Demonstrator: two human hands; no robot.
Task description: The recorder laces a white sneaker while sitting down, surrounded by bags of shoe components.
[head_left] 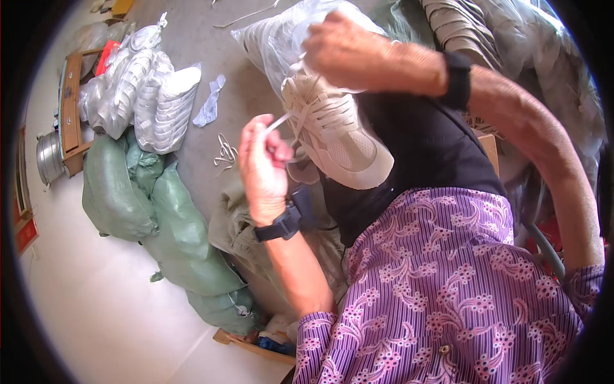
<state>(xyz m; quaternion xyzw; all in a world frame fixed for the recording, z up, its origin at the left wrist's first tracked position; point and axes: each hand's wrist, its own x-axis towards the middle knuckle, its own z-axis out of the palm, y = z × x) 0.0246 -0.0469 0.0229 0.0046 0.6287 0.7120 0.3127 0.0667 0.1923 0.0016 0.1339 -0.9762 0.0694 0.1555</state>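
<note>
A cream-white lace-up sneaker (352, 150) rests on my lap, its toe pointing toward me. Flat white laces cross its tongue. On the shoe's left side, my left hand (263, 169) pinches a white shoelace (277, 121), which stretches from the fingers to the eyelets. Above the ankle opening is my right hand (342, 51), curled closed and slightly blurred. What its fingers grip is hidden behind the hand. Both wrists wear black bands.
Behind the shoe lies a clear plastic bag (262, 41) of pale pieces. Stacked white shoe parts in plastic (166, 109) stand left, above green sacks (185, 230). Loose laces (224, 152) and a plastic scrap (210, 102) lie on the grey floor. More bagged stacks (460, 29) sit at right.
</note>
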